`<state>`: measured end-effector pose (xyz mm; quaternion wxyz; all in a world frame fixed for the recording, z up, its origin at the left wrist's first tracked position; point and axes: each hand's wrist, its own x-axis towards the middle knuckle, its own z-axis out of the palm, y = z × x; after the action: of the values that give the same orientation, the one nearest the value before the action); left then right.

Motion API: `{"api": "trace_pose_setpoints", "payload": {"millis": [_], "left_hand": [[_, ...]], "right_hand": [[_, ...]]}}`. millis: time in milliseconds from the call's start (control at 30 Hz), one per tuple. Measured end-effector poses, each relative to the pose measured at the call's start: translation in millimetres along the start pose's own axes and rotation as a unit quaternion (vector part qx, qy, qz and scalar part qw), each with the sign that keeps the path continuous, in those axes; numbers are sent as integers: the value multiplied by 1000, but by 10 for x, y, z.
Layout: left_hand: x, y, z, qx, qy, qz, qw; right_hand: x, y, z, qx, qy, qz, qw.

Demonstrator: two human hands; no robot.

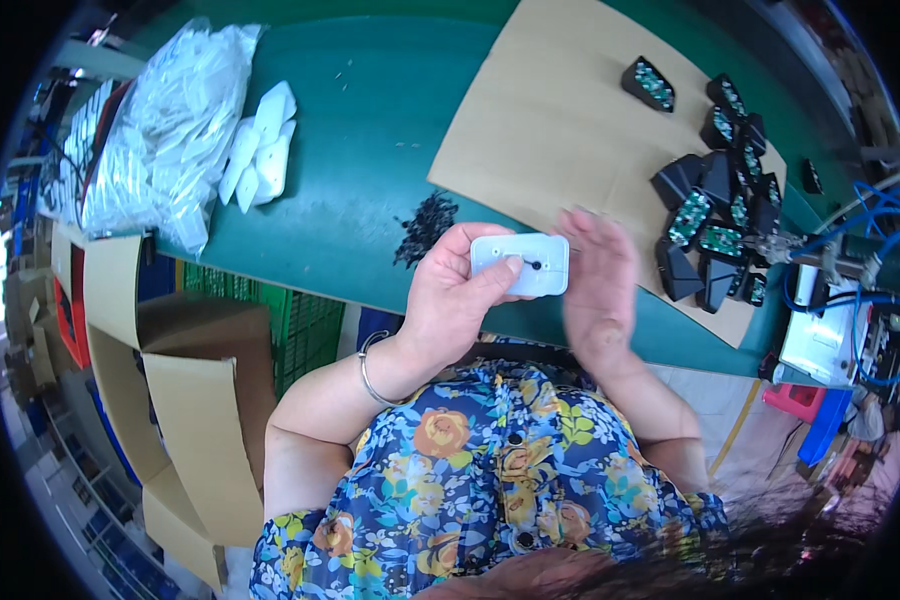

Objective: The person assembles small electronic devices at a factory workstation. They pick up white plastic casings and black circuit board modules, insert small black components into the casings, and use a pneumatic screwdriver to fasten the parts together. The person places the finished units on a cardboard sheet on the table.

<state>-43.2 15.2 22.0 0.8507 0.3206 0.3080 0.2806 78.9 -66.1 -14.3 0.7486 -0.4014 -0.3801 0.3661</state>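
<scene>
My left hand (448,295) grips a white rectangular plastic cover (553,277) with rounded corners, holding it level in front of my chest. The thumb lies across its face, beside a small black piece (536,266) set near the middle. Close to the cover's right end is my right hand (604,290), slightly smeared by motion, its fingers stretched upward with nothing visible in them. Whether it touches the cover I cannot tell. Just beyond my left hand, a pile of small black parts (427,228) lies on the green table (360,130).
Loose white covers (267,150) lie beside a clear plastic bag (185,120) of similar pieces at the left. On a cardboard sheet (550,120), several black housings (680,270) hold green circuit boards. Equipment with blue tubes (820,340) stands right; an open carton (190,430) sits lower left.
</scene>
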Motion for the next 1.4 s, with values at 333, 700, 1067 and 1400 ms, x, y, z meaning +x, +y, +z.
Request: {"api": "trace_pose_setpoints", "payload": {"millis": [333, 700, 1067, 1400], "left_hand": [[454, 184, 407, 252, -93, 28, 963], [2401, 130, 780, 651, -204, 232, 694], [430, 418, -53, 138, -75, -34, 987], [55, 324, 214, 577, -86, 291, 759]], "right_hand": [[402, -163, -82, 355, 246, 56, 900], [356, -334, -341, 422, 264, 119, 859], [280, -221, 35, 514, 176, 289, 788], [240, -195, 162, 442, 165, 283, 835]]}}
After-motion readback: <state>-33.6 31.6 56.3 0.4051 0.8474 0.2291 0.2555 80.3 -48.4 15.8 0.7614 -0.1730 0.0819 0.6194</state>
